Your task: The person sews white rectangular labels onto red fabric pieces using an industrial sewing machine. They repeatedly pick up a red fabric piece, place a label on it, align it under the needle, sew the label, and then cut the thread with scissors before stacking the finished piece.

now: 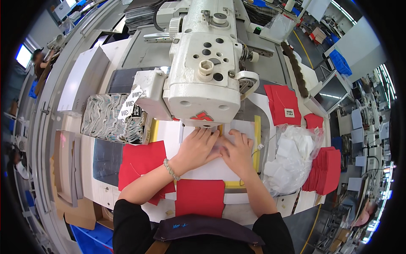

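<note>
"As a table (243, 213) spreads beneath it, what dominates the scene?"

"A white sewing machine (205, 95), its head above a white sheet (211, 171) on the table."

"And around the sheet?"

"A clear bag of white pieces (292, 158) to its right; a red fabric piece (200, 198) on the person's side."

"The hands?"

"Over the sheet, near each other. The left hand (195, 148) lies palm down, fingers extended, grasping nothing. The right hand (237, 153) has bent fingers; whether they pinch anything, I cannot tell."

"Smallest detail?"

"A beaded bracelet (170, 169), left wrist."
</note>
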{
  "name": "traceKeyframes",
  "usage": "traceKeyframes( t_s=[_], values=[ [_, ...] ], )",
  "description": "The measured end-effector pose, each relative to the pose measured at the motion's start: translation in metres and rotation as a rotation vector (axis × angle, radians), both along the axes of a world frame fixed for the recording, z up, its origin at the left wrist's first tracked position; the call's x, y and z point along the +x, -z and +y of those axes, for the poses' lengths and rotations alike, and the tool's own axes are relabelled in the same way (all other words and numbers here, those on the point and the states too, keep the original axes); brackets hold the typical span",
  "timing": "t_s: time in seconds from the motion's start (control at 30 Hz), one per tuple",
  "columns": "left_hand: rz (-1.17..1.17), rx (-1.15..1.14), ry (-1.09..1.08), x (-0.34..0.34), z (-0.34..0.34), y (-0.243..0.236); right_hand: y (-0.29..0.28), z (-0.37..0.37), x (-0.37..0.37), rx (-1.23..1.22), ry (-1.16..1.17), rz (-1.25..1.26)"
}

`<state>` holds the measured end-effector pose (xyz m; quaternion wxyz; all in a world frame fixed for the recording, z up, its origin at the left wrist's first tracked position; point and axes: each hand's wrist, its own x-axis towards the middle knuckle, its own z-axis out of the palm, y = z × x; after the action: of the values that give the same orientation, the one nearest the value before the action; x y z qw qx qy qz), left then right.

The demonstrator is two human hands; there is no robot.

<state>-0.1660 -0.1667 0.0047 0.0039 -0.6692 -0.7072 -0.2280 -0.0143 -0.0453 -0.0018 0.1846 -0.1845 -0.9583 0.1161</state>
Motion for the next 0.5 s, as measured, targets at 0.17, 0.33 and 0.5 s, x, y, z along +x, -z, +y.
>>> traceKeyframes(
  t_s=[0.17, 0.33, 0.5],
  values=[
    [0.049, 0.012, 0.0, 0.0004, -0.0019, -0.0016, 0.0002, 0.0022, -0.0004, -0.032, 0.029, -0.053],
    [0.03, -0.006, 0.003, -0.001, 0.0008, 0.0002, 0.0033, 0.0029, -0.0018, 0.004, 0.038, -0.041],
    [0.021, 0.004, 0.003, -0.003, 0.0015, 0.0017, 0.0019, 0.0027, -0.0027, -0.002, 0.032, -0.055]
  ],
)
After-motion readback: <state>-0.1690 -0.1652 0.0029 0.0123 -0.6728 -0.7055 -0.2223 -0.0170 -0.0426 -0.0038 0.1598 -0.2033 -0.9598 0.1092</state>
